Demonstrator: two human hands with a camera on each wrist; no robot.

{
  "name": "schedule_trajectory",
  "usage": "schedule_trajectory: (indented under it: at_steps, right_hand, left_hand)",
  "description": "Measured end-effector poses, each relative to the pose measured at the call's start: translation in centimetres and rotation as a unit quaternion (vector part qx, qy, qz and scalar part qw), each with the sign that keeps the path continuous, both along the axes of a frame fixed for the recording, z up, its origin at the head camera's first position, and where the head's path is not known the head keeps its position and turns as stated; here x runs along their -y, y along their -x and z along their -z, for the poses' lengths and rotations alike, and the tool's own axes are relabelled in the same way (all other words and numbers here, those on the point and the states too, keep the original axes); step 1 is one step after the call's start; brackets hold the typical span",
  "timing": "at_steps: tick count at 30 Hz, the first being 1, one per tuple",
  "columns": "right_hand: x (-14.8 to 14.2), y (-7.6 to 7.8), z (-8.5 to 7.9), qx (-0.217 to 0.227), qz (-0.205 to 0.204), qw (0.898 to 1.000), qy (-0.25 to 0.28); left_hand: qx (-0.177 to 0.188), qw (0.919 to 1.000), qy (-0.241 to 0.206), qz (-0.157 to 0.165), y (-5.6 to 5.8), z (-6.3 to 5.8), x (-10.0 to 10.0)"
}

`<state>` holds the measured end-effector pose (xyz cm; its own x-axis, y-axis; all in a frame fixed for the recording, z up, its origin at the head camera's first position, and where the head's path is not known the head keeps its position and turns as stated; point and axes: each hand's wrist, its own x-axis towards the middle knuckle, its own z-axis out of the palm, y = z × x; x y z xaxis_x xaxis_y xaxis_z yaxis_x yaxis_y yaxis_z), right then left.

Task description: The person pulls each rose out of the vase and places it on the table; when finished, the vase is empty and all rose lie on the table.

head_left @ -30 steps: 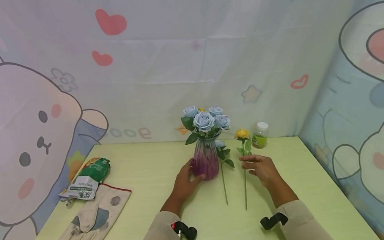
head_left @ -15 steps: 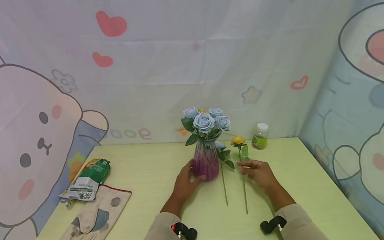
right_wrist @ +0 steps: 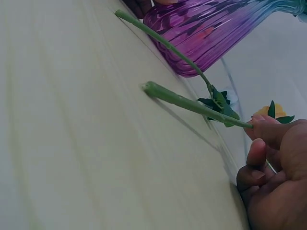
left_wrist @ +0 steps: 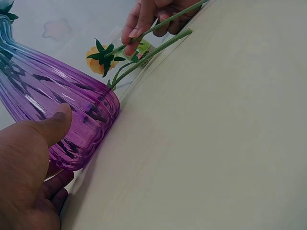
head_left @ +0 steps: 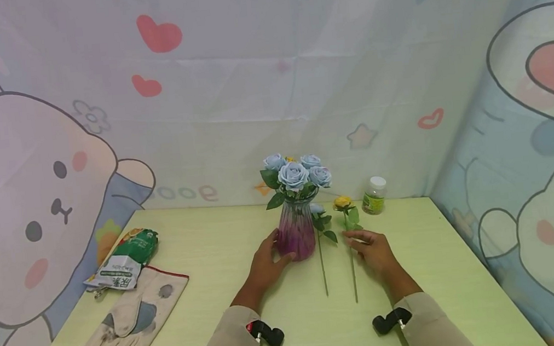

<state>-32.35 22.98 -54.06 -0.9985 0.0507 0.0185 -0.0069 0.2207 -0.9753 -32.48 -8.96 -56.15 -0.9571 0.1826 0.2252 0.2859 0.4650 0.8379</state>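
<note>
A glass vase (head_left: 296, 232), purple at the base and clear blue above, stands upright with several blue roses (head_left: 294, 176) in it. My left hand (head_left: 266, 264) grips its lower left side; in the left wrist view the thumb (left_wrist: 58, 125) lies across the purple glass. My right hand (head_left: 374, 249) pinches the green stem of a yellow rose (head_left: 343, 202) between thumb and fingers, bloom pointing away from me. In the right wrist view its stem end (right_wrist: 153, 89) appears just over the tabletop. One blue rose with a stem (head_left: 322, 268) lies between vase and right hand.
A white-capped small bottle (head_left: 374, 195) stands at the back right. To the left, a green and white packet (head_left: 127, 258) lies against a pale work glove (head_left: 132, 326). Behind the pale yellow table (head_left: 214, 244) hangs a printed cloth (head_left: 230, 89).
The right hand has brought the yellow rose slightly left and lower, its fingers now closer round the stem. The left hand and vase have stayed in place.
</note>
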Motion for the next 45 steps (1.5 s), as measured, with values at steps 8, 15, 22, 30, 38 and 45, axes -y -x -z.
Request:
schedule_trajectory:
  at_steps: [8, 15, 22, 30, 38, 45]
  right_hand:
    - [0.2, 0.4, 0.2, -0.007, -0.011, 1.0, -0.027]
    - [0.5, 0.8, 0.8, 0.0, -0.02, 0.999, -0.047]
    - [1.0, 0.7, 0.8, 0.003, 0.003, 0.997, -0.074]
    - [1.0, 0.8, 0.9, -0.007, 0.014, 0.996, -0.091]
    - [1.1, 0.9, 0.9, -0.003, 0.017, 0.996, -0.09]
    - [0.9, 0.6, 0.4, 0.013, 0.017, 0.999, -0.031]
  left_hand:
    - [-0.006, 1.0, -0.006, 0.001, -0.1, 0.0, 0.0]
    - [-0.003, 1.0, -0.007, 0.001, -0.2, -0.2, 0.0]
    - [-0.002, 1.0, -0.006, -0.001, -0.2, -0.1, 0.0]
    - [0.004, 1.0, -0.003, -0.003, -0.2, -0.2, 0.0]
    - [0.002, 1.0, -0.003, -0.001, -0.2, -0.1, 0.0]
    - [0.004, 1.0, -0.003, -0.003, -0.1, -0.1, 0.0]
